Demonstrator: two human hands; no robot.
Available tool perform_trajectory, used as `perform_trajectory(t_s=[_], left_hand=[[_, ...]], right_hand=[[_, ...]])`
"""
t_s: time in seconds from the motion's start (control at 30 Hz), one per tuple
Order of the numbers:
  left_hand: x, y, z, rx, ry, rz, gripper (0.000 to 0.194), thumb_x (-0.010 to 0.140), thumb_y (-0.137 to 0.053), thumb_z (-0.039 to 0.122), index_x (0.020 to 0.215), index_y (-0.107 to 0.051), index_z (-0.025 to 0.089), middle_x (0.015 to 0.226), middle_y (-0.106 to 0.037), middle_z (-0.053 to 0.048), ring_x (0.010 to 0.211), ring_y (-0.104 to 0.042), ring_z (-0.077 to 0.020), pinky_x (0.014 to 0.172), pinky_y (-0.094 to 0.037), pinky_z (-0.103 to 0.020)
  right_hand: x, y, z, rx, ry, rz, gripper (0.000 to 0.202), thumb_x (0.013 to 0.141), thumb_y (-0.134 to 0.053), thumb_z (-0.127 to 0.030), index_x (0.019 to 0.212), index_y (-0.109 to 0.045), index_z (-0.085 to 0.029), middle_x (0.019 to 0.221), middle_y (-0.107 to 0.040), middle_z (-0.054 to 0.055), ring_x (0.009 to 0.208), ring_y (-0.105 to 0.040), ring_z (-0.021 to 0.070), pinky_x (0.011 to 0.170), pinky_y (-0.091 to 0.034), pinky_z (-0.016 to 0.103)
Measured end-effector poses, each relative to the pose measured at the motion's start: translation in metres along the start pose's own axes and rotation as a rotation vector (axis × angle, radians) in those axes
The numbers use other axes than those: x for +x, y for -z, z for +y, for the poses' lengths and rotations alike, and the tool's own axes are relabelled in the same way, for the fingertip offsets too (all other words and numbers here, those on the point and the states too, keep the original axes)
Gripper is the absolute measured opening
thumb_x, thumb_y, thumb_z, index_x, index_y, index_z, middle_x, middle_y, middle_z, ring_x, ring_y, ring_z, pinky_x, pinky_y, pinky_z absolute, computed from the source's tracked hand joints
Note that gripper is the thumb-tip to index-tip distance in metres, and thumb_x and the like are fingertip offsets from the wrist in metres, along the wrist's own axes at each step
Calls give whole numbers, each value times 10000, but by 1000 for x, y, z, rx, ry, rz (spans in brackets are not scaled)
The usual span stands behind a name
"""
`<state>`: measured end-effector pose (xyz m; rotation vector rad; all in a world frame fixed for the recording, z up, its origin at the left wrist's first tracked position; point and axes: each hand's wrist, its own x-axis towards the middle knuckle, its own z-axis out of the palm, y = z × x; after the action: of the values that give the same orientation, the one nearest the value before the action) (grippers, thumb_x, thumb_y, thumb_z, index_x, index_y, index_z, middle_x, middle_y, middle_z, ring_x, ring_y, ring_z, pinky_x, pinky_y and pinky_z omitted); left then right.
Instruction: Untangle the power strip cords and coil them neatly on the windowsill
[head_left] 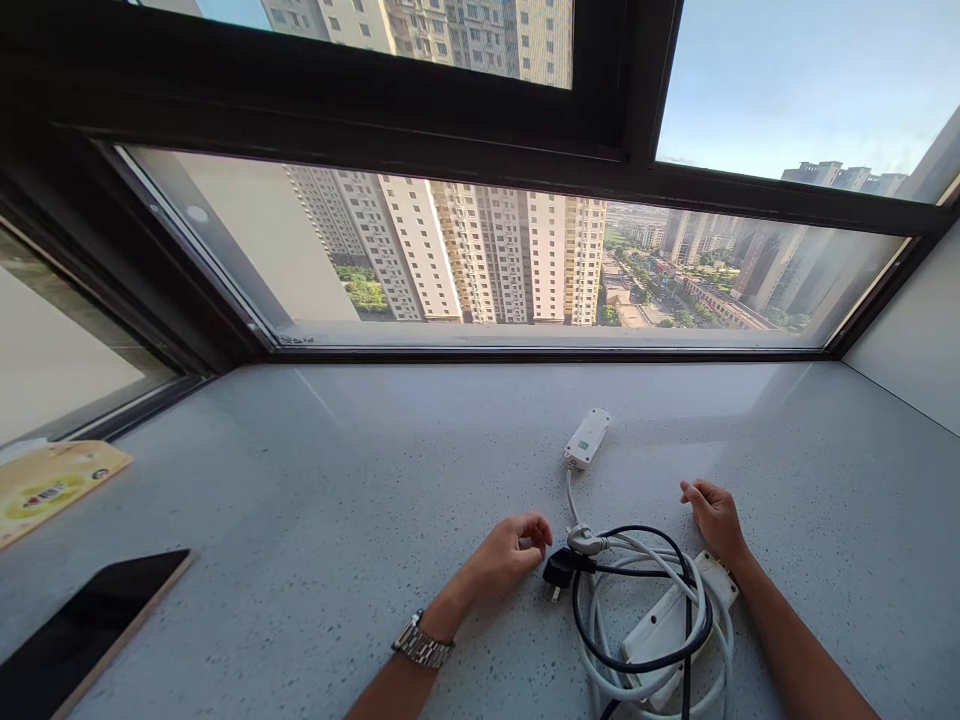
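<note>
My left hand (507, 548) rests on the counter with its fingers curled in, and nothing shows in them. Just right of it lies a black plug (559, 569), apart from the fingertips. A white plug (586, 541) sits beside the black one, on top of tangled cables. My right hand (716, 517) is closed in a loose fist, with no object visible in it. Its wrist is by the end of a long white power strip (660, 627). A black cable (576, 615) and a white cable (732, 660) loop over that strip. Farther back lies a small white power strip (588, 437), turned over.
A speckled grey counter (337, 480) runs up to a dark window frame (525, 355). At left lie a dark-screened phone or tablet (90, 630) and a yellow packet (56, 490). A white wall (911, 330) bounds the right side. A metal watch (424, 642) circles my left wrist.
</note>
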<state>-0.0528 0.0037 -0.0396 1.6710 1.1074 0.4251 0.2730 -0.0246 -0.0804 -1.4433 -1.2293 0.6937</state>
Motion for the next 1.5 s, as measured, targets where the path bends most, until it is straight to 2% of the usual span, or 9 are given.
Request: perform_trajectory(t_s=[0.7, 1.07, 1.5], left_hand=[[4, -1, -4, 21, 31, 12, 235, 581, -408, 277, 732, -562, 183, 660, -598, -5, 705, -559, -188, 690, -417, -288], [8, 0, -11, -59, 43, -7, 263, 635, -387, 338, 752, -560, 178, 612, -582, -4, 624, -526, -171, 650, -418, -285], [9, -1, -12, -33, 51, 3, 263, 645, -378, 338, 744, -562, 179, 600, -532, 9, 601, -474, -158, 604, -361, -268]], right_hand=[[-1, 1, 2, 19, -14, -12, 476, 767, -556, -627, 556, -532, -201, 405, -242, -88, 368, -176, 77, 361, -159, 245], [0, 1, 0, 11, -1, -1, 493, 751, -569, -639, 533, -533, -199, 415, -279, -77, 360, -213, 77, 361, -198, 245], [0, 1, 1, -15, -4, -10, 502, 766, -539, -653, 543, -520, -204, 405, -251, -83, 368, -191, 76, 358, -176, 242]])
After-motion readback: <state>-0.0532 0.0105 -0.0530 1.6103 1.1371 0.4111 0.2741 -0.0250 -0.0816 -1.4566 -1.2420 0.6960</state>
